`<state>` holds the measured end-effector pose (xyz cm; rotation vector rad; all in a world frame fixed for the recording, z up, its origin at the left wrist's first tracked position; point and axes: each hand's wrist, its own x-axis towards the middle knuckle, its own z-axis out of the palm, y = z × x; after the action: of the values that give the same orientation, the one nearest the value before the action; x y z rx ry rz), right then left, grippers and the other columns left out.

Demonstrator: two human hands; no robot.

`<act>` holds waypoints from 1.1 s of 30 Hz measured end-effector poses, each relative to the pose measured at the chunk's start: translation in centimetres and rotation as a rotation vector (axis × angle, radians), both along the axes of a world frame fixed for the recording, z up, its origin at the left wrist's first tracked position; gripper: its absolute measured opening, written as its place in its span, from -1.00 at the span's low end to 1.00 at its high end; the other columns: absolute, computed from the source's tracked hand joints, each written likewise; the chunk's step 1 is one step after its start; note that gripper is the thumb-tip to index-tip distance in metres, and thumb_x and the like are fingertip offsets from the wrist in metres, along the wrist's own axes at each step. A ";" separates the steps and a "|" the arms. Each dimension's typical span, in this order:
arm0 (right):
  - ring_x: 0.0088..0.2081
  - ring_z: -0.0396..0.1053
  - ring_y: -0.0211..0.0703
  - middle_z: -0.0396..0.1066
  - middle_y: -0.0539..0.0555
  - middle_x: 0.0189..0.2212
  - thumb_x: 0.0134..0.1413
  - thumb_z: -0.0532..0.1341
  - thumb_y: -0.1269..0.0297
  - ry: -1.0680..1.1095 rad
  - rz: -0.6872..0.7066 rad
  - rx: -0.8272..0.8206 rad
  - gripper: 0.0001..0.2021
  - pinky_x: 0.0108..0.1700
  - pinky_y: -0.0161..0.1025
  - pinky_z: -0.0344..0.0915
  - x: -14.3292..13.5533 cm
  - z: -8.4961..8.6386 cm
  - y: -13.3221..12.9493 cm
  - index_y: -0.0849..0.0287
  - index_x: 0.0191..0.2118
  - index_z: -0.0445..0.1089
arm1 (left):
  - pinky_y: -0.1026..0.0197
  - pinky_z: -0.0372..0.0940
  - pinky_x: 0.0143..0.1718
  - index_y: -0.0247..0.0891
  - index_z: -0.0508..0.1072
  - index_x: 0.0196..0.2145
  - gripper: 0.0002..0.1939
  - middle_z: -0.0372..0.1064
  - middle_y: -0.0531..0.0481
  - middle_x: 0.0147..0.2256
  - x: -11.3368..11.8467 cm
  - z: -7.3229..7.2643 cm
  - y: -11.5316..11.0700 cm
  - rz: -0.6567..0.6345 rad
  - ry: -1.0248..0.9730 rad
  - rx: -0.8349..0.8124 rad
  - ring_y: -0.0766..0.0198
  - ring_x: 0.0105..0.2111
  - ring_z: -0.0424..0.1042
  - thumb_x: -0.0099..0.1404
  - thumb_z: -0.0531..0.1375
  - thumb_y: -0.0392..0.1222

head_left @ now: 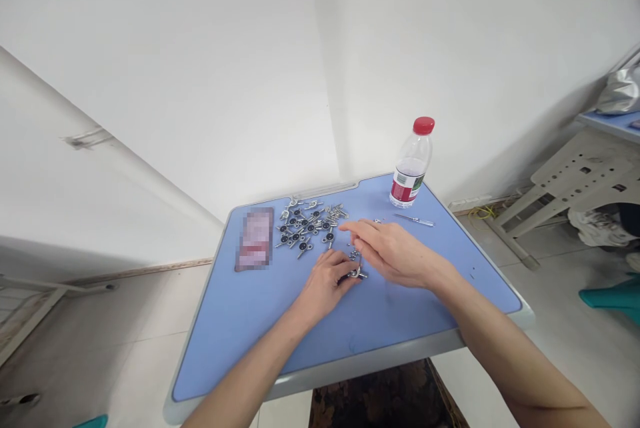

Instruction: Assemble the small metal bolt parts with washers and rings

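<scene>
My left hand (331, 279) is closed around a small metal part (356, 273) low over the blue tabletop (240, 341), near the middle. Just right of it, my right hand (387, 248) is held with its fingers stretched out to the left, above some tiny metal pieces (354, 255). Whether anything lies under its palm is hidden. Beyond both hands lies a loose pile of small metal parts with black round centres (303, 228). A slim screwdriver-like tool (415, 220) rests to the right of the pile.
A clear bottle with a red cap (411, 165) stands at the table's back right. At the left lies a flat, blurred-out pinkish object (255, 239). The white wall (250, 81) adjoins the table's back edge. Another table (613, 125) is at the far right.
</scene>
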<state>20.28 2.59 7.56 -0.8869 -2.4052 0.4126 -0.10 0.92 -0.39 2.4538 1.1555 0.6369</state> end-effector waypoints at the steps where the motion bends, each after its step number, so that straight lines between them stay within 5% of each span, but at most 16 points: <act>1: -0.26 0.42 -0.14 0.45 0.18 -0.10 0.29 -0.05 0.47 0.009 0.036 -0.039 -0.59 -0.27 -0.22 0.30 0.0 0.1 -0.1 0.17 0.22 0.13 | 0.03 0.25 -0.13 -0.15 0.54 -0.17 -0.78 0.41 -0.05 -0.28 0.0 -0.1 0.0 -0.003 -0.004 -0.003 0.16 -0.26 0.37 0.37 0.14 -0.06; 3: -0.23 0.42 -0.14 0.45 0.16 -0.10 0.27 -0.07 0.51 0.025 0.085 -0.101 -0.52 -0.22 -0.20 0.33 0.1 0.1 -0.2 0.14 0.27 0.05 | 0.03 0.25 -0.12 -0.16 0.53 -0.16 -0.79 0.40 -0.05 -0.27 0.0 -0.3 0.1 -0.008 -0.010 -0.005 0.16 -0.24 0.37 0.36 0.16 -0.07; 6: -0.28 0.43 -0.16 0.50 0.09 -0.20 0.29 -0.03 0.46 0.041 0.067 -0.109 -0.60 -0.20 -0.20 0.32 -0.1 -0.2 -0.1 0.10 0.19 0.20 | 0.01 0.24 -0.09 -0.17 0.53 -0.15 -0.79 0.41 -0.06 -0.25 -0.1 -0.6 0.1 -0.004 -0.017 0.007 0.14 -0.22 0.38 0.36 0.16 -0.07; 10: -0.29 0.44 -0.18 0.51 0.08 -0.19 0.30 0.03 0.43 0.073 0.025 -0.056 -0.73 -0.25 -0.26 0.28 -0.5 -0.4 0.1 0.12 0.03 0.35 | 0.00 0.24 -0.08 -0.18 0.53 -0.17 -0.79 0.42 -0.06 -0.24 -0.1 -0.9 0.1 0.002 -0.022 0.018 0.14 -0.21 0.38 0.37 0.16 -0.07; 21: -0.48 0.30 -0.27 0.46 0.02 -0.41 0.29 0.10 0.35 0.007 -0.066 0.092 -0.88 -0.43 -0.33 0.03 -1.0 -0.5 -0.1 0.18 -0.17 0.37 | -0.03 0.25 -0.06 -0.18 0.53 -0.12 -0.77 0.44 -0.10 -0.17 0.0 -0.4 0.2 -0.014 -0.020 0.005 0.08 -0.13 0.37 0.36 0.16 -0.08; 28: -0.55 0.27 -0.25 0.41 0.03 -0.53 0.33 0.05 0.25 -0.112 -0.186 0.185 -0.72 -0.49 -0.31 -0.08 -1.6 -0.6 0.0 0.21 -0.39 0.34 | 0.01 0.26 -0.09 -0.17 0.53 -0.12 -0.78 0.44 -0.10 -0.18 -0.1 -0.6 0.3 -0.016 -0.023 0.015 0.09 -0.14 0.37 0.37 0.15 -0.08; 33: -0.37 0.40 -0.13 0.49 0.15 -0.26 0.28 0.00 0.40 -0.076 -0.079 0.094 -0.75 -0.39 -0.26 0.15 -1.0 0.1 -0.7 0.28 0.01 0.27 | 0.06 0.26 -0.16 -0.17 0.54 -0.18 -0.78 0.43 -0.08 -0.25 -0.1 -0.4 0.3 -0.030 -0.025 0.006 0.12 -0.21 0.37 0.39 0.13 -0.07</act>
<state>19.31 1.92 7.69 -0.9674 -2.4273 0.2385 -0.23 1.19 -0.80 2.4564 1.1074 0.6613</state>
